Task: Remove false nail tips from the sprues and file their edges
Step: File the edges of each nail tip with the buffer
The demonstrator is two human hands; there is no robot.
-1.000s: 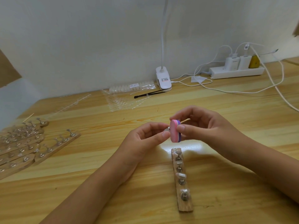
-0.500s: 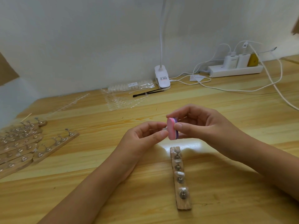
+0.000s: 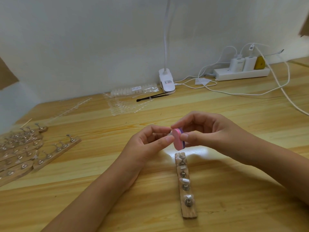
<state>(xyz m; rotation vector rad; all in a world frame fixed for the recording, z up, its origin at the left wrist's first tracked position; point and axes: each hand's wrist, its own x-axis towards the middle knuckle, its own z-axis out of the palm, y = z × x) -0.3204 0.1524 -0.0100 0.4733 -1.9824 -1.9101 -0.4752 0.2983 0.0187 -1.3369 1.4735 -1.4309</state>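
My right hand (image 3: 205, 131) pinches a small pink and purple nail file block (image 3: 178, 139) between thumb and fingers above the table's middle. My left hand (image 3: 148, 144) pinches a tiny clear nail tip (image 3: 170, 134) against the file's pink face; the tip is mostly hidden by my fingers. Just below the hands lies a wooden holder strip (image 3: 186, 186) with metal studs and several pale nail tips on it. Clear sprues with nail tips (image 3: 122, 106) lie farther back.
Several wooden holder strips (image 3: 25, 153) with studs are piled at the left. A bag of tips (image 3: 133, 89), a black tool (image 3: 150, 97), a clip lamp (image 3: 167, 81) and a power strip (image 3: 240, 73) with white cables stand along the back wall.
The file block has tilted and slid slightly against the tip held in my left hand. Both hands stay together above the strip.
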